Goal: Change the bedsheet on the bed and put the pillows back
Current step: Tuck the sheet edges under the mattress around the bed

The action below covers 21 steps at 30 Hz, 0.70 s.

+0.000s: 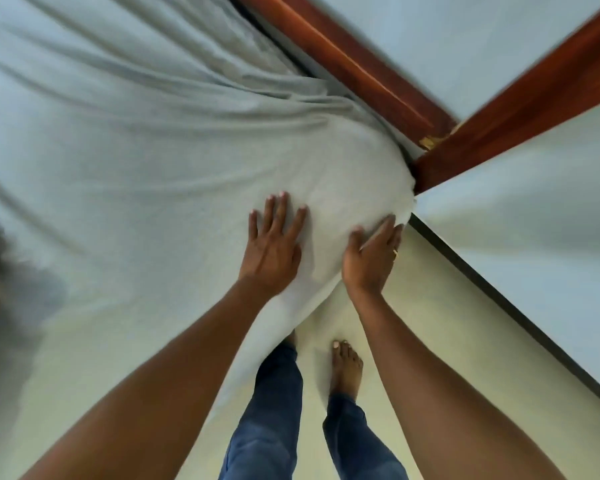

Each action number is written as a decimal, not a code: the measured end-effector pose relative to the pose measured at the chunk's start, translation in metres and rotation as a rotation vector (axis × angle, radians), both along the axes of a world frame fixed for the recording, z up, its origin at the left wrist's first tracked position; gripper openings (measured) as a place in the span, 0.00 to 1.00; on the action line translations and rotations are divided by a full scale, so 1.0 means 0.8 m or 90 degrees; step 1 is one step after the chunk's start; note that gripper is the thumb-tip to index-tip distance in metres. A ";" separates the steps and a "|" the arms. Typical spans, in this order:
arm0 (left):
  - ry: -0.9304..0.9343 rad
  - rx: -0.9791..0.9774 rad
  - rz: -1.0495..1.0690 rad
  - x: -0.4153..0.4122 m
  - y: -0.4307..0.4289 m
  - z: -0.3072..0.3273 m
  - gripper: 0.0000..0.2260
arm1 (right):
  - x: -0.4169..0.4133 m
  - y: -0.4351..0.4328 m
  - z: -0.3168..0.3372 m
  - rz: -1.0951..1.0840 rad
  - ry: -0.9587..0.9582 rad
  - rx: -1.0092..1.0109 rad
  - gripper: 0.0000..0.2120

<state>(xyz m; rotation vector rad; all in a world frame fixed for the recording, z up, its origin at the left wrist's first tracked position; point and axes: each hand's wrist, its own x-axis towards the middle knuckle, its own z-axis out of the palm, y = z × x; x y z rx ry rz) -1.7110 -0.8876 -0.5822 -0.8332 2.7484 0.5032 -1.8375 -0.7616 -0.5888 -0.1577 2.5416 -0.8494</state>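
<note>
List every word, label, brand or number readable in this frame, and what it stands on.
None readable.
The sheet, frame, jeans and floor show no print.
The brass fitting on the frame is too blurred to tell any marking.

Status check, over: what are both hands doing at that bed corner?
Left hand flat on bedsheet, fingers spread. Right hand pressed against it at mattress corner, beside wooden bed frame. Nothing in the way.
</note>
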 end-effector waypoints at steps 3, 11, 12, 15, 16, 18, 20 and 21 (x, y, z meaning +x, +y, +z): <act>-0.041 0.008 0.065 0.090 0.047 0.007 0.32 | 0.064 0.006 0.014 0.347 0.154 0.081 0.42; -0.153 0.061 0.451 0.386 0.174 0.035 0.34 | 0.263 0.034 0.042 1.053 0.132 0.043 0.32; -0.166 0.069 0.519 0.428 0.190 0.036 0.34 | 0.291 0.030 0.043 1.074 0.130 0.020 0.33; -0.185 0.075 0.671 0.541 0.234 0.037 0.33 | 0.378 0.018 0.034 1.113 0.150 0.021 0.37; -0.188 0.078 0.707 0.569 0.248 0.034 0.33 | 0.403 0.018 0.031 1.136 0.170 0.031 0.37; -0.195 0.078 0.783 0.633 0.285 0.033 0.33 | 0.473 0.032 0.021 1.230 0.213 0.029 0.36; -0.195 0.076 0.816 0.687 0.322 0.030 0.35 | 0.535 0.050 0.013 1.337 0.240 -0.014 0.35; -0.194 0.067 0.808 0.706 0.337 0.027 0.36 | 0.555 0.054 0.010 1.378 0.251 -0.038 0.34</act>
